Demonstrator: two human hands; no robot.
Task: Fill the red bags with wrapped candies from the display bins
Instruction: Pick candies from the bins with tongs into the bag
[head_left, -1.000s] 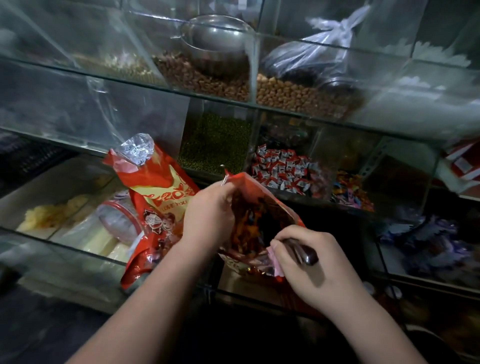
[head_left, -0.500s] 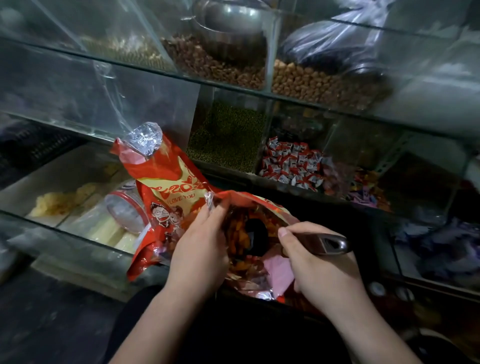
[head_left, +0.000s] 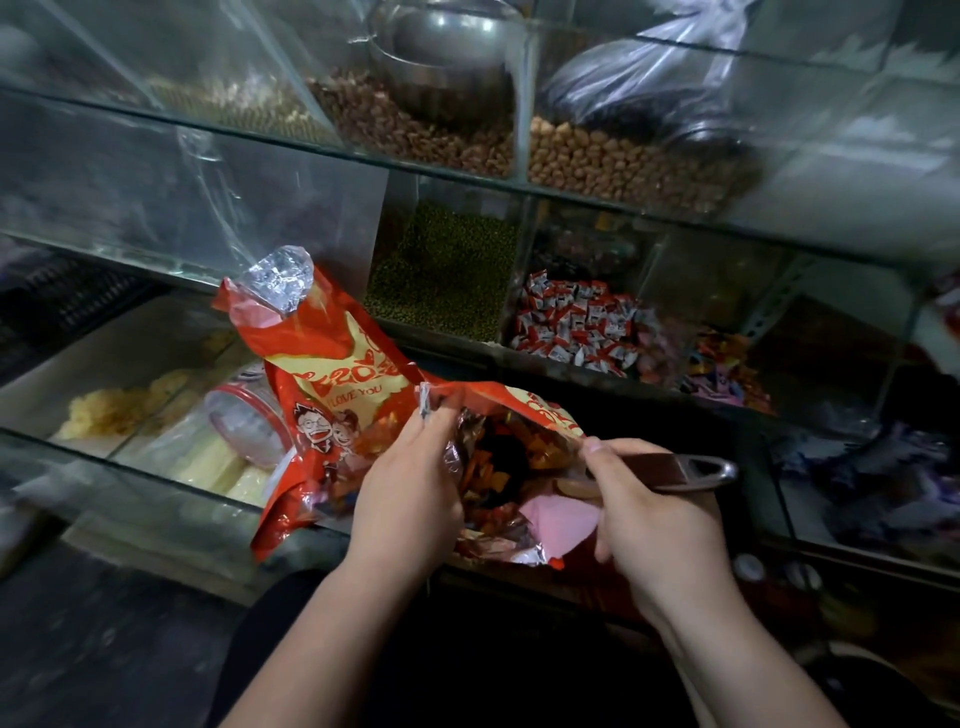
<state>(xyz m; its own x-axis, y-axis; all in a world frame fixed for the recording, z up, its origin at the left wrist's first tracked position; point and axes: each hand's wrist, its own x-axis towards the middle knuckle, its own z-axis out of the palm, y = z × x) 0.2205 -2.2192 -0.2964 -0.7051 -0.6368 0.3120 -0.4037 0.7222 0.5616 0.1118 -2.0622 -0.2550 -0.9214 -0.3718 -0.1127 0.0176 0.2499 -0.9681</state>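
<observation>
An open red bag (head_left: 540, 410) with a foil lining lies on the counter's front edge, with orange and dark wrapped candies (head_left: 488, 467) showing inside. My left hand (head_left: 410, 488) pinches the bag's left rim and holds the mouth wide. My right hand (head_left: 654, 525) grips the brown handle of a metal scoop (head_left: 691, 470) whose head is down inside the bag. A second red bag (head_left: 332, 374) printed with cartoon faces leans just to the left, its top open. Red-and-white wrapped candies (head_left: 576, 327) fill a glass bin behind, and mixed bright candies (head_left: 722, 369) lie in the bin to the right.
Glass display bins stand in tiers: green beans (head_left: 447, 270), brown nuts (head_left: 415, 130) with a metal bowl (head_left: 447, 57), pale nuts (head_left: 623, 156). A clear jar (head_left: 244, 421) and yellowish blocks (head_left: 208, 462) lie at the lower left. Purple-wrapped goods (head_left: 883, 467) sit at the right.
My right hand has turned so that the scoop handle swings out to the right, the head staying in the bag. My left hand has slid down along the rim, widening the mouth.
</observation>
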